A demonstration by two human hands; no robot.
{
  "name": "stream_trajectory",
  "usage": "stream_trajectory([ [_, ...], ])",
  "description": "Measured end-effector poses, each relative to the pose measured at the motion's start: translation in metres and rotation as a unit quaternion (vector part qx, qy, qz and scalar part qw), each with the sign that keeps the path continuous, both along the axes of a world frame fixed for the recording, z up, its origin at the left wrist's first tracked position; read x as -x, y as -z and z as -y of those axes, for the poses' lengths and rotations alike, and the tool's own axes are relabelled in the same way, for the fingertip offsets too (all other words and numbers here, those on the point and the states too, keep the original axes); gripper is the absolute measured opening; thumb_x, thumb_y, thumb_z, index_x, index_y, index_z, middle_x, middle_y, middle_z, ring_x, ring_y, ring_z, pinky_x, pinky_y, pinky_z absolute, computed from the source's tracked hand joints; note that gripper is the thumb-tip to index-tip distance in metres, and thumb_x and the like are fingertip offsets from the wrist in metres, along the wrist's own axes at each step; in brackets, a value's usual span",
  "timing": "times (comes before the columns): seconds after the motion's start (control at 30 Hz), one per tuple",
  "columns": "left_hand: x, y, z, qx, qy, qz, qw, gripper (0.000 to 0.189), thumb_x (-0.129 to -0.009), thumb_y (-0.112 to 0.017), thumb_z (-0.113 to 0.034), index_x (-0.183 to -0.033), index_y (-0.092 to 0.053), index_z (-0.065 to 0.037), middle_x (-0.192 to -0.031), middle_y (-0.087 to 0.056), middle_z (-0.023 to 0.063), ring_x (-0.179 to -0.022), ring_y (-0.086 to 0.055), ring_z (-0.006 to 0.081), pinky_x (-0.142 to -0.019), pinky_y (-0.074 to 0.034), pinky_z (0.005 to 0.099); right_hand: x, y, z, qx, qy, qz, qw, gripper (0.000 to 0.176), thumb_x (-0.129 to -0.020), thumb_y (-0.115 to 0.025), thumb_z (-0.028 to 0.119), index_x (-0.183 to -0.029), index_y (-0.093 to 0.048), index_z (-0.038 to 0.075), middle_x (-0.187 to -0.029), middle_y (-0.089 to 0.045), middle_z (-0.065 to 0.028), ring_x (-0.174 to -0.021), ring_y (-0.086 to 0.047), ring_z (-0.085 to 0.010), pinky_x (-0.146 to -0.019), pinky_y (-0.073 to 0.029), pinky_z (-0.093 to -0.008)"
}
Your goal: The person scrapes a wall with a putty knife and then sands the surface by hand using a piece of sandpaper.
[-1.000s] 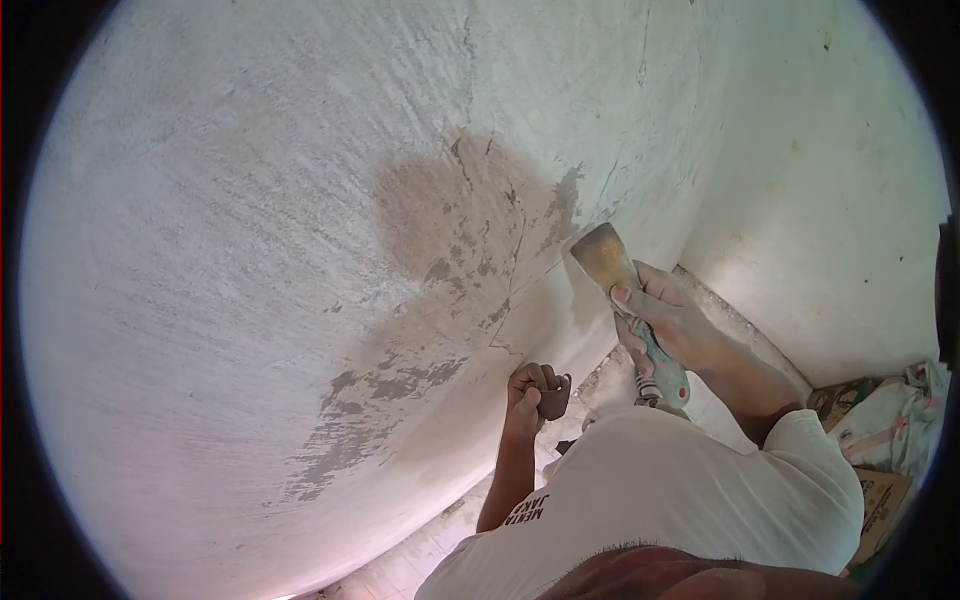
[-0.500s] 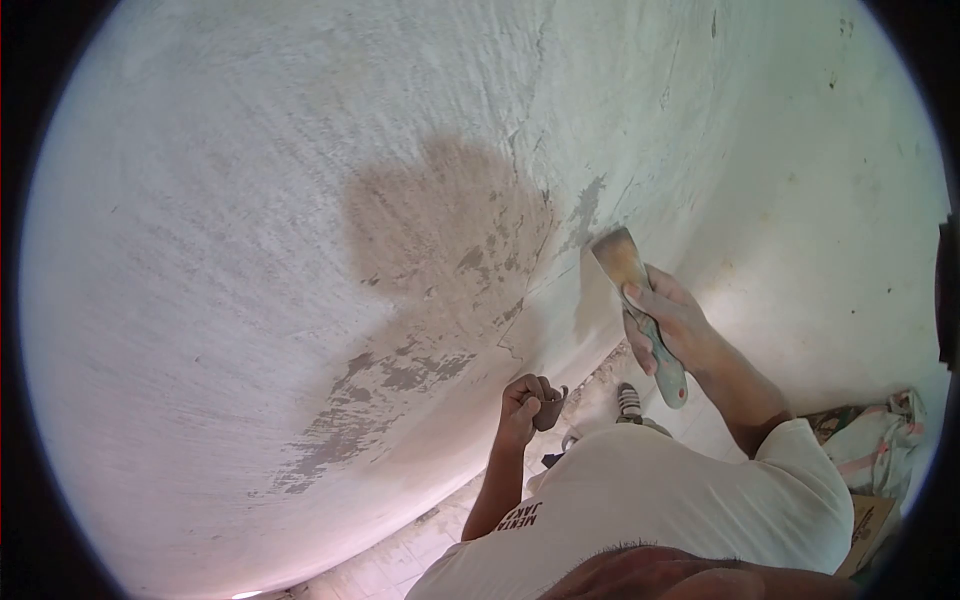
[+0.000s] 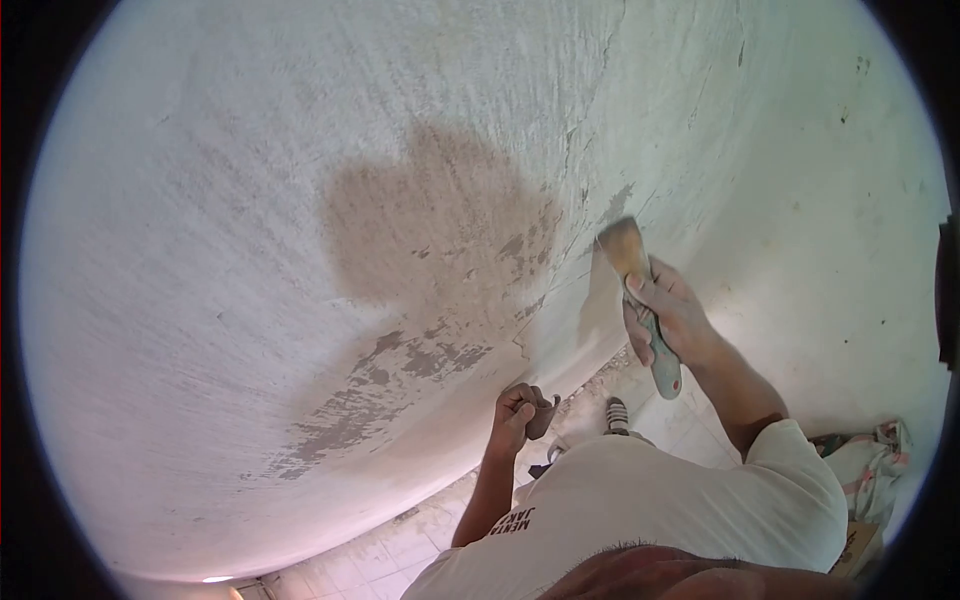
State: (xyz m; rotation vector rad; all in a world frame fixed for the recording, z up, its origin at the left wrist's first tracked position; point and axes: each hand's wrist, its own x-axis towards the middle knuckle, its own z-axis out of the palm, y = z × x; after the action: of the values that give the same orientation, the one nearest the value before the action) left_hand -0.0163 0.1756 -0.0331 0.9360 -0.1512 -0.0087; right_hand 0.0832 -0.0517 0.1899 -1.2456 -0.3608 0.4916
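Note:
My right hand (image 3: 678, 308) is wrapped round the grey-green handle of a putty knife (image 3: 625, 250). Its broad, brown-stained blade points up toward the wall (image 3: 230, 220), close to a small grey bare spot (image 3: 618, 204). Lower down, my left hand (image 3: 513, 412) is closed on a curled brown piece of sandpaper (image 3: 542, 418), held near the wall's lower part. Paint has come away in a grey flaked patch (image 3: 375, 385) to the left, and thin cracks run up the wall above the blade.
A tiled floor (image 3: 375, 555) runs along the wall's foot, with a striped shoe or sandal (image 3: 617, 415) on it. At the right stand a crumpled sack (image 3: 872, 465) and a cardboard box (image 3: 858, 548). Another wall (image 3: 830, 250) meets this one at the corner.
The view has shifted slightly, so the wall's marks sit differently. The putty knife blade has turned a little more upright. Both hands keep their hold.

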Motion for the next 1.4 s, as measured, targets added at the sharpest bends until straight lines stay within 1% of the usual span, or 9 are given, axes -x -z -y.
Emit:
stream_trajectory([
  [0.07,-0.001,0.000,-0.001,-0.009,-0.008,0.000,1.000,0.047,-0.079,-0.076,-0.041,-0.068,-0.044,-0.009,-0.066,-0.046,0.0004,-0.062,-0.042,0.0106,-0.058,-0.035,0.0256,0.000,-0.019,-0.004,-0.013,-0.001,0.022,1.000,0.031,-0.099,-0.050,0.033,-0.108,-0.042,0.004,-0.051,-0.045,-0.0052,-0.031,-0.045,-0.0170,-0.031,-0.040,-0.0279],
  [0.17,0.003,0.002,-0.007,-0.016,-0.018,0.002,1.000,0.046,-0.080,-0.075,-0.041,-0.068,-0.045,-0.009,-0.066,-0.047,0.0002,-0.063,-0.042,0.0106,-0.058,-0.035,0.0254,0.016,0.002,0.004,-0.014,-0.015,-0.027,0.999,0.032,-0.098,-0.050,0.033,-0.110,-0.042,0.004,-0.050,-0.045,-0.0055,-0.030,-0.044,-0.0174,-0.030,-0.040,-0.0282],
  [0.37,0.004,0.006,-0.010,-0.029,-0.011,0.002,1.000,0.045,-0.080,-0.075,-0.041,-0.068,-0.045,-0.009,-0.067,-0.046,-0.0003,-0.064,-0.042,0.0102,-0.060,-0.036,0.0257,0.003,-0.022,-0.006,-0.027,0.002,0.005,1.000,0.033,-0.099,-0.049,0.037,-0.101,-0.045,0.004,-0.053,-0.047,-0.0035,-0.034,-0.049,-0.0143,-0.034,-0.040,-0.0246],
  [0.57,0.007,0.005,-0.011,0.004,0.009,-0.002,1.000,0.044,-0.080,-0.075,-0.040,-0.069,-0.045,-0.009,-0.068,-0.045,-0.0002,-0.064,-0.043,0.0101,-0.063,-0.039,0.0261,0.011,0.016,0.001,-0.002,-0.016,-0.044,0.999,0.035,-0.098,-0.050,0.036,-0.110,-0.042,0.005,-0.050,-0.045,-0.0048,-0.031,-0.046,-0.0170,-0.030,-0.039,-0.0272],
  [0.77,0.005,0.003,-0.011,-0.014,0.006,0.013,1.000,0.044,-0.080,-0.075,-0.040,-0.070,-0.045,-0.009,-0.069,-0.047,0.0013,-0.064,-0.043,0.0114,-0.063,-0.040,0.0264,0.016,0.007,0.004,-0.025,-0.013,-0.042,0.999,0.034,-0.099,-0.049,0.037,-0.100,-0.045,0.004,-0.052,-0.048,-0.0039,-0.033,-0.048,-0.0133,-0.033,-0.042,-0.0256],
  [0.97,0.007,0.005,-0.014,-0.007,0.027,-0.015,0.999,0.048,-0.078,-0.076,-0.044,-0.070,-0.046,-0.008,-0.068,-0.047,0.0017,-0.064,-0.043,0.0119,-0.064,-0.040,0.0271,0.001,-0.004,-0.005,-0.030,-0.022,-0.001,0.999,0.032,-0.099,-0.050,0.037,-0.100,-0.045,0.005,-0.053,-0.049,-0.0035,-0.034,-0.049,-0.0133,-0.033,-0.044,-0.0258],
  [1.07,0.006,-0.008,-0.007,-0.026,-0.008,0.007,1.000,0.053,-0.077,-0.076,-0.051,-0.067,-0.043,-0.011,-0.061,-0.040,-0.0018,-0.056,-0.037,0.0101,-0.059,-0.035,0.0280,0.012,0.004,0.000,-0.040,-0.034,-0.026,0.998,0.031,-0.099,-0.050,0.035,-0.100,-0.045,0.005,-0.052,-0.048,-0.0033,-0.033,-0.048,-0.0135,-0.032,-0.043,-0.0257],
  [1.27,0.011,-0.004,-0.009,-0.029,0.006,-0.017,0.999,0.053,-0.078,-0.075,-0.052,-0.068,-0.042,-0.011,-0.062,-0.039,-0.0019,-0.056,-0.036,0.0104,-0.063,-0.036,0.0283,0.003,0.019,0.004,-0.001,-0.007,-0.058,0.998,0.031,-0.099,-0.049,0.036,-0.100,-0.045,0.005,-0.051,-0.047,-0.0032,-0.032,-0.048,-0.0140,-0.031,-0.041,-0.0252],
  [1.4,0.009,-0.004,-0.006,-0.005,0.002,0.002,1.000,0.049,-0.080,-0.074,-0.045,-0.069,-0.044,-0.009,-0.064,-0.042,-0.0005,-0.056,-0.036,0.0094,-0.052,-0.029,0.0258,0.013,0.027,0.014,0.003,0.006,-0.044,0.999,0.033,-0.099,-0.049,0.038,-0.097,-0.045,0.005,-0.051,-0.047,-0.0034,-0.033,-0.048,-0.0136,-0.032,-0.041,-0.0248],
])
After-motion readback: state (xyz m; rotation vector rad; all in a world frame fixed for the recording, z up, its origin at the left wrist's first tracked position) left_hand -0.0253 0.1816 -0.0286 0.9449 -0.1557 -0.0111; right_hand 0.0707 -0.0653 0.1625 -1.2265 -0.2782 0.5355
